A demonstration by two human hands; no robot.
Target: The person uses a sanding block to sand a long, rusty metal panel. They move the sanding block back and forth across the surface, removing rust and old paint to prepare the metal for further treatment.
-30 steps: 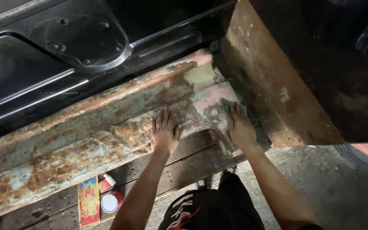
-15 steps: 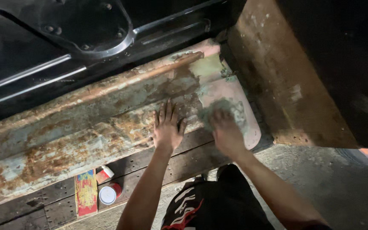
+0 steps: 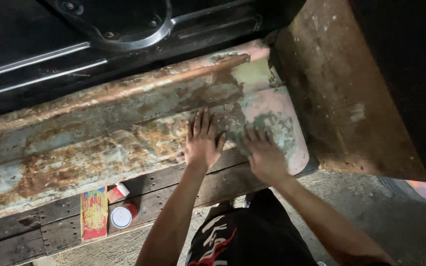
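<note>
A long rusty metal sill panel (image 3: pixel 99 133) runs across the view, with a pale pink filler patch (image 3: pixel 292 143) at its right end. My left hand (image 3: pixel 202 142) lies flat on the panel, fingers spread, holding nothing. Just to its right, my right hand (image 3: pixel 265 156) presses down on the patch's grey-green area. A grey sheet (image 3: pixel 237 140) shows under its fingers; what kind of sheet is hard to tell. The two hands almost touch.
A brown rusty upright panel (image 3: pixel 341 98) stands at the right. Black metal bodywork (image 3: pixel 99 29) lies behind the sill. On the dark wooden planks (image 3: pixel 213 187) below sit a red-yellow flat packet (image 3: pixel 93 213), a white-lidded round tin (image 3: pixel 122 216) and a small red-white container (image 3: pixel 118 192). Below that is concrete ground (image 3: pixel 380 216).
My right hand has slid left and down across the filler patch, closer to my left hand. The left hand has stayed flat in the same spot on the panel.
</note>
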